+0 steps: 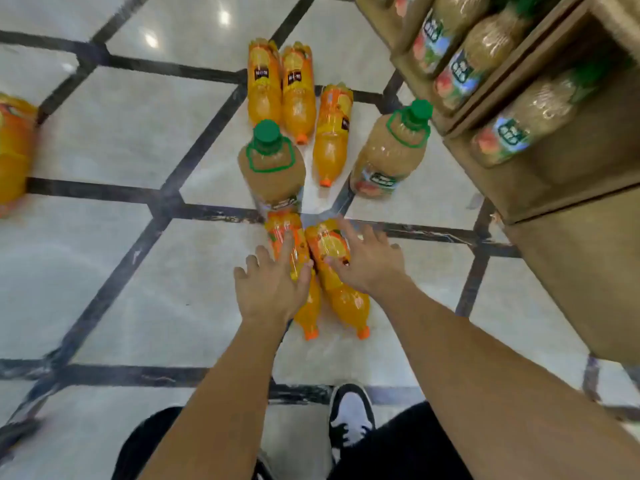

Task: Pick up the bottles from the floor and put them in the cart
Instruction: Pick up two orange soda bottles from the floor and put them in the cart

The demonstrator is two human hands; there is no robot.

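Bottles: two orange ones point(332, 271) lie side by side on the floor point(138, 289), touching. The left hand point(270, 289) and right hand point(367, 265), both spread open, rest over them. Round, slick sides could roll or slip, knocking the green-capped bottle point(272, 168) just beyond.

Glossy pale marble floor point(114, 133) with dark inlaid lines, wooden shelf unit point(571, 188) at right, ceiling-light glare

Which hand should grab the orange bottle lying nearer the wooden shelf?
Right. The right hand is already spread over that orange bottle, on the wooden shelf side. The left hand lies on the neighbouring bottle and would probably have to cross over.
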